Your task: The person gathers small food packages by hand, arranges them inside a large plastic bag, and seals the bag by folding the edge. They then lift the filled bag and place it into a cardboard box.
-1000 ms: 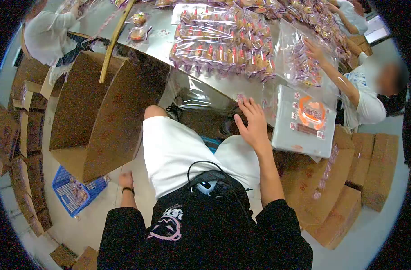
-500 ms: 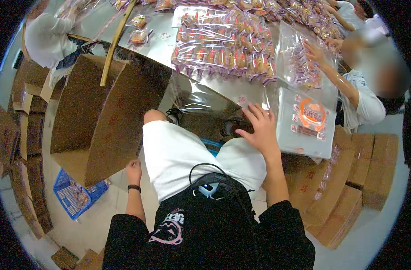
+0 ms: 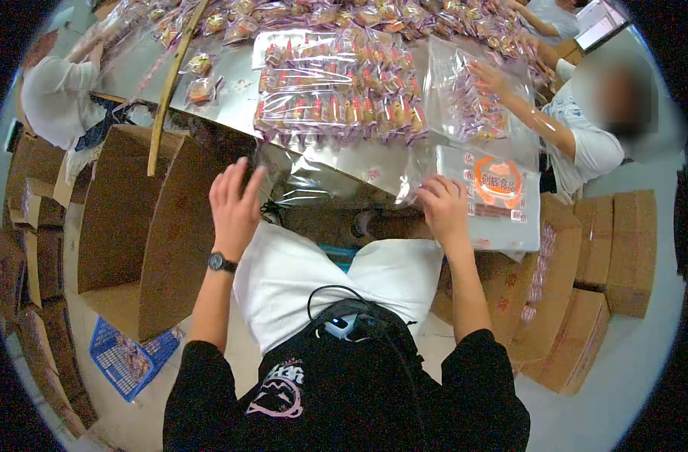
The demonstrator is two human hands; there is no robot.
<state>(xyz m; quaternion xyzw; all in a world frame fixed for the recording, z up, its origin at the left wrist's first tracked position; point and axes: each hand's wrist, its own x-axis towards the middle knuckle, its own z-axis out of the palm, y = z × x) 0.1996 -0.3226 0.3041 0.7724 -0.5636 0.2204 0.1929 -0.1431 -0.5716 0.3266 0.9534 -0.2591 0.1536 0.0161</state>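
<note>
Left hand [image 3: 234, 215] has been raised, grip open; right hand [image 3: 445, 211], grip can't be told; bag [image 3: 302, 177] looks limp, slippery, best pinched by its loose edge.

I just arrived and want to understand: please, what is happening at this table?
The person's right hand is at the loose edge of a clear bag with rows of wrapped cakes; the left hand, open and apparently empty, is near it. Printed plastic bags lie beside the right hand. Further right, a co-worker's hand lies on another bag.
</note>
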